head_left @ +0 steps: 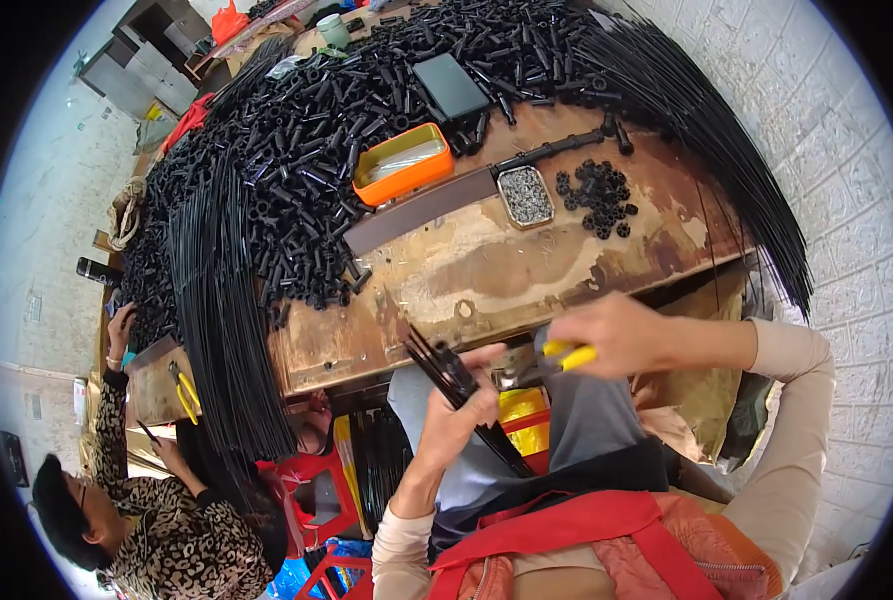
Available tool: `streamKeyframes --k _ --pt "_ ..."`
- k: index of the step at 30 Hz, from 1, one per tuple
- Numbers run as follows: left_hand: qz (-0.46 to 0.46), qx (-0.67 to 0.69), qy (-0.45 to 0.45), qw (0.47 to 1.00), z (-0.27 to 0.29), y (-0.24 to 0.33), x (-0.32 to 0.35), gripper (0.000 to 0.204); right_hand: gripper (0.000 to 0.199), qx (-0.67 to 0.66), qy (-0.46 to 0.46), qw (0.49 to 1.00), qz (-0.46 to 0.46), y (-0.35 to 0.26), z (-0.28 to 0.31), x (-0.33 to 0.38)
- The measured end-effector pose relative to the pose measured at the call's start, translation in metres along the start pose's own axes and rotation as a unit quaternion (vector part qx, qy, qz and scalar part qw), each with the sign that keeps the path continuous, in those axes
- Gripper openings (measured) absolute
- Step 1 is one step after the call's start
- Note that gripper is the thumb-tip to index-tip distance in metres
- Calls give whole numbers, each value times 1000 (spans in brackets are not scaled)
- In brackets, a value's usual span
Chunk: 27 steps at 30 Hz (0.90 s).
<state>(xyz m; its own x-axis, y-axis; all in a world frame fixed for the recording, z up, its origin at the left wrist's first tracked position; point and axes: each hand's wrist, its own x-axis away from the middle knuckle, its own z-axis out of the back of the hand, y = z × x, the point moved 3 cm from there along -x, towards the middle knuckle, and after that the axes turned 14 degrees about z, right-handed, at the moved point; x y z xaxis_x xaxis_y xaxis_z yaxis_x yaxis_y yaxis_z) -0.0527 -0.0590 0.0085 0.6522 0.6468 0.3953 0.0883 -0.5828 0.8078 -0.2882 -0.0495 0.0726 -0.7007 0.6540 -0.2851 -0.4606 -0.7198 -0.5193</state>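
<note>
My left hand (pixel 463 405) grips a thin bundle of black rods (pixel 466 395) with a black tube piece on it, held slanted over my lap just below the table edge. My right hand (pixel 616 335) is closed around yellow-handled pliers (pixel 564 356), whose jaws point left toward the rod bundle. Both hands hover in front of the worn wooden table (pixel 486 270). A small cluster of black caps (pixel 596 197) and a small tin of metal bits (pixel 525 195) lie on the table above my right hand.
A big heap of black tube pieces (pixel 306 170) and long black rod bundles (pixel 228 330) cover the table's left and far side. An orange tray (pixel 402 162) and a dark phone (pixel 450 86) rest on it. Another person (pixel 156 520) in a spotted top sits at lower left. A tiled wall (pixel 846 200) is on the right.
</note>
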Motion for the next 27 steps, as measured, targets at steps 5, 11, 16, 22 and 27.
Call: streamKeyframes --k 5,11,16,22,27 --pt "-12 34 40 999 3 -6 -12 45 20 288 75 953 -54 92 42 -35" --pt "2 31 33 999 -7 0 -14 37 15 336 10 939 -73 127 43 -50" --pt "-11 27 66 997 -11 1 0 32 15 285 28 954 -92 120 50 -61" --pt "-36 -19 37 998 -29 -1 30 34 16 -153 100 916 -356 139 68 -56" --pt "-76 -51 25 995 -37 -6 62 43 15 -583 218 725 -294 94 41 -46"
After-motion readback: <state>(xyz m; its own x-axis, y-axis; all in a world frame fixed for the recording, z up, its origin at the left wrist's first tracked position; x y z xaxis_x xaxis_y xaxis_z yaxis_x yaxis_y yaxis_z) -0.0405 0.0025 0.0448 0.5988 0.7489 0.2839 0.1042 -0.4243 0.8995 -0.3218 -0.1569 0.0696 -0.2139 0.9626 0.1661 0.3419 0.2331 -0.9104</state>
